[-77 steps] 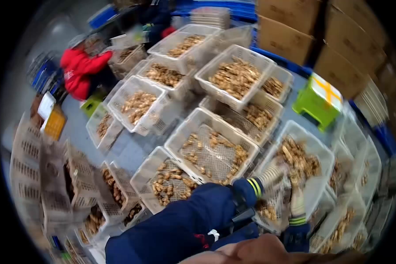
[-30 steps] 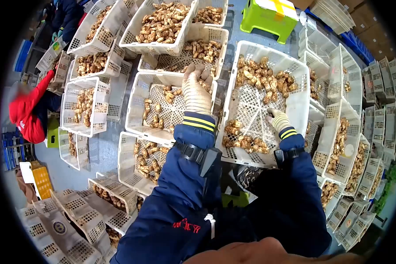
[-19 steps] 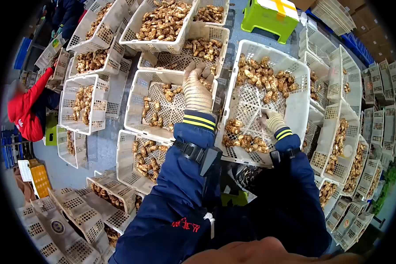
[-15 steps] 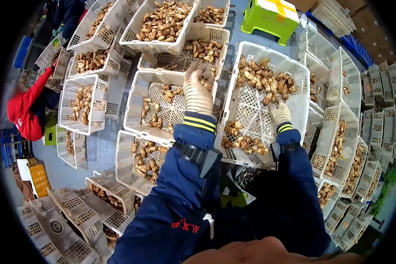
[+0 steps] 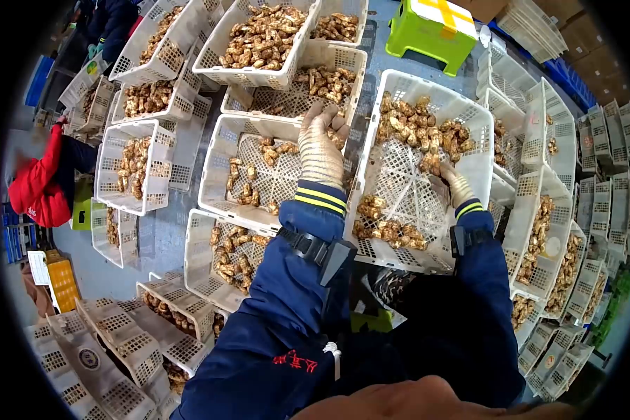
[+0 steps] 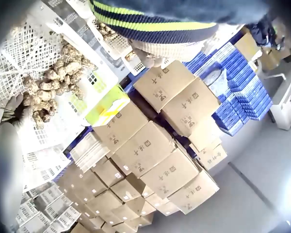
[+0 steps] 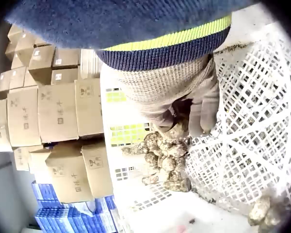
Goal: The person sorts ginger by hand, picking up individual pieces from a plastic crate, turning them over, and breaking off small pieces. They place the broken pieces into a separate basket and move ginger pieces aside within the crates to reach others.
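Note:
My right hand [image 5: 455, 183], in a cream knit glove with dark fingers, reaches into a white perforated crate [image 5: 362, 164]. In the right wrist view its thumb and fingers close on a knobby brown-and-cream mushroom [image 7: 178, 130] at the edge of a pile of mushrooms [image 7: 166, 160]. More mushrooms [image 5: 392, 231] lie at the crate's near end. My gloved left hand [image 5: 322, 143] hovers over the adjoining crate [image 5: 213, 157], a mushroom [image 5: 337, 140] showing by its fingers; I cannot tell whether it is gripped. In the left wrist view the sleeve hides most of that hand.
White crates of mushrooms crowd both sides, some stacked, such as a full crate [image 5: 280, 75] ahead. A green stool [image 5: 427, 42] stands beyond the right crate. Cardboard boxes [image 6: 155, 155] are piled further off. A person in red [image 5: 38, 182] works at the left.
My right hand has moved from the bare crate floor up to the pile's edge and now grips a mushroom. The left hand has stayed nearly in place, shifting slightly right.

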Demonstrator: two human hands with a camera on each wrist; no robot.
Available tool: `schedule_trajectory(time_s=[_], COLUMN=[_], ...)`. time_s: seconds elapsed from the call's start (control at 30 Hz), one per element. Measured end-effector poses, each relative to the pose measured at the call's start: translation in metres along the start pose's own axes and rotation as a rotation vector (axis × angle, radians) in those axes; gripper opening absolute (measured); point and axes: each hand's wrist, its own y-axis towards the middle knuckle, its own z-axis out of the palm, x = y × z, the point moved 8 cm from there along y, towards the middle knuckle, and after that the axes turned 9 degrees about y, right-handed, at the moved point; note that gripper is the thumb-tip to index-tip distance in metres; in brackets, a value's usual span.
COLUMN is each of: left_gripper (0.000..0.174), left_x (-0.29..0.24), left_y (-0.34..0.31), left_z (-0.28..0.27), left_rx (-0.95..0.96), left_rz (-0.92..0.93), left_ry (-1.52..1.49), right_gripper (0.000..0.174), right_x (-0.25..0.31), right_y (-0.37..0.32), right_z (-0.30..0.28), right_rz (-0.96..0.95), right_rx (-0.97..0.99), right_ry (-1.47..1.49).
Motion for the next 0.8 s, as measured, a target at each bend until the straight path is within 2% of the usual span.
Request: schedule_trajectory(time_s=[0.13,0.23,0.3,0.33,0.37,0.4,0.43,0.47,0.53,0.6,0.7,0.77,0.8], left_gripper=[0.040,0.045,0.046,0.041,0.036,0.033,0.040,0.054,0.062,0.073,0.079,0.077,0.077], left_x=[-0.001,0.004,0.008,0.014,0.030,0.045,0.039,0.047,0.057,0.057,0.065,0.069,0.071], left_y=[-0.002,-0.001,0.000,-0.001,0.004,0.008,-0.008,-0.009,-0.012,-0.016,-0.019,-0.016,-0.014], left_z=[0.000,0.003,0.010,0.015,0.017,0.020,0.027,0.034,0.036,0.039,0.043,0.044,0.043], left_rx=[0.001,0.056,0.094,0.196,0.265,0.333,0.311,0.373,0.386,0.465,0.514,0.599,0.647], left_rz=[0.008,-0.040,-0.079,-0.078,-0.184,-0.285,-0.275,-0.322,-0.392,-0.394,-0.454,-0.437,-0.419], left_ry=[0.005,0.026,0.102,0.049,0.026,0.004,0.064,0.026,-0.015,0.001,-0.063,-0.016,0.011], right_gripper=[0.075,0.074,0.080,0.081,0.084,0.066,0.065,0.065,0.057,0.058,0.056,0.053,0.050], right_x=[-0.007,-0.006,0.004,0.011,0.018,0.024,0.033,0.043,0.057,0.068,0.082,0.087,0.088], right_y=[-0.015,-0.014,-0.024,-0.033,-0.035,-0.036,-0.042,-0.050,-0.061,-0.071,-0.084,-0.091,-0.091], right_z=[0.018,0.038,0.055,0.065,0.075,0.081,0.092,0.103,0.128,0.147,0.176,0.195,0.197], right_rz=[0.073,0.090,0.054,0.026,-0.016,-0.061,-0.118,-0.178,-0.247,-0.311,-0.445,-0.479,-0.555], right_rx=[0.007,0.105,0.083,0.069,0.115,0.094,0.080,0.067,0.135,0.172,0.219,0.266,0.317], right_ry=[0.208,0.204,0.169,0.142,0.107,0.147,0.094,0.042,-0.013,-0.106,-0.233,-0.331,-0.314])
